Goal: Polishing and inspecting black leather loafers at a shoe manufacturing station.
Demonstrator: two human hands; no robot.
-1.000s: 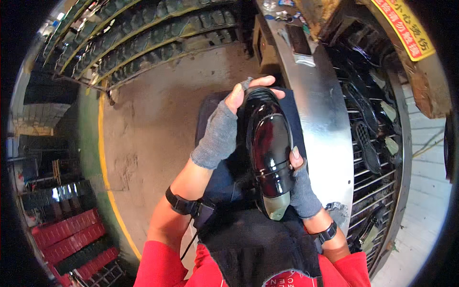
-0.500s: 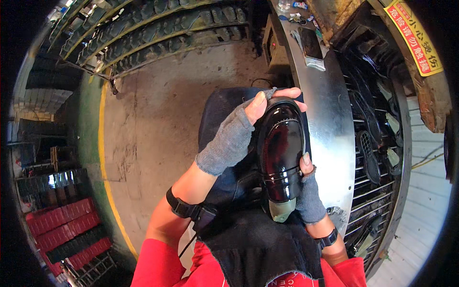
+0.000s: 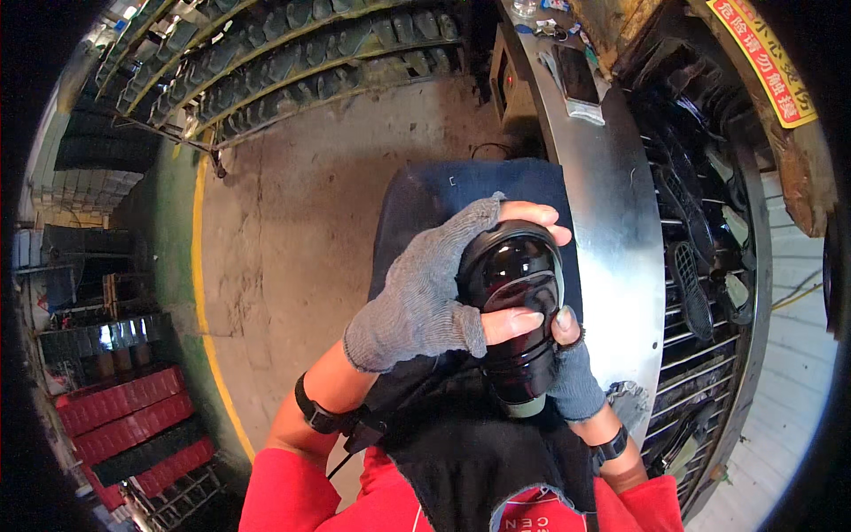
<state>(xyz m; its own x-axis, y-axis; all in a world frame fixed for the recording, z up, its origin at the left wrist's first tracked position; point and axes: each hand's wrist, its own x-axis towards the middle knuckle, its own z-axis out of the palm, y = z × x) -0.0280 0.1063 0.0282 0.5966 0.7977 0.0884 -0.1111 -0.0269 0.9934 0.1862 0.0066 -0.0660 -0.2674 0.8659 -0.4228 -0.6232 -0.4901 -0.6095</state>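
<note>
Stretching away on my left, the brown floor [image 3: 275, 204] runs up to a tiered rack [image 3: 213, 147] of dark footwear [image 3: 377, 34]. Close on my right curves the shiny metal tabletop [image 3: 616, 204]. Dark-blue cloth [image 3: 496, 173] shows beyond the glossy black shoe [image 3: 523, 257], which I hold between both hands above my lap, toe pointing away. My left hand [image 3: 430, 284], in a grey fingerless glove, is closed around the toe end; my right hand [image 3: 572, 363] grips the side nearer the heel, most of its fingers hidden. Half a second ago my left thumb [image 3: 514, 325] was up beside the toe; now it lies across the upper, close to my right thumb [image 3: 565, 326], and the toe seems tipped up towards me. I judge this makes the hold firmer, with both thumbs bearing on the upper.
</note>
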